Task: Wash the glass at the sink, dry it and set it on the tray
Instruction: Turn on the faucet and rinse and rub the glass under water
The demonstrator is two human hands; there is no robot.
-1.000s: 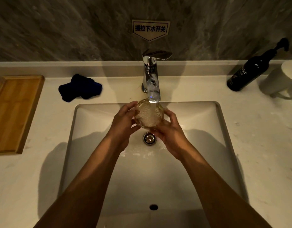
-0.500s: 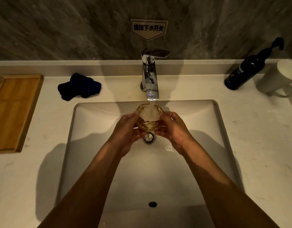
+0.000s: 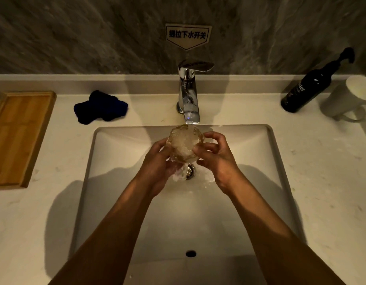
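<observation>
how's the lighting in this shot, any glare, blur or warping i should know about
Head view: dim and warm-toned, with the forearms throwing broad shadows over the sink; bright glare on the chrome faucet; running water blurs the glass; wide-angle warping tilts the bottle and mug at the right edge.

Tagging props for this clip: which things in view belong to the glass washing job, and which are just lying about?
In use or needed:
glass, held by left hand and right hand
running faucet
sink
dark blue cloth
wooden tray

Lying about:
black pump bottle
white mug
wall sign
</observation>
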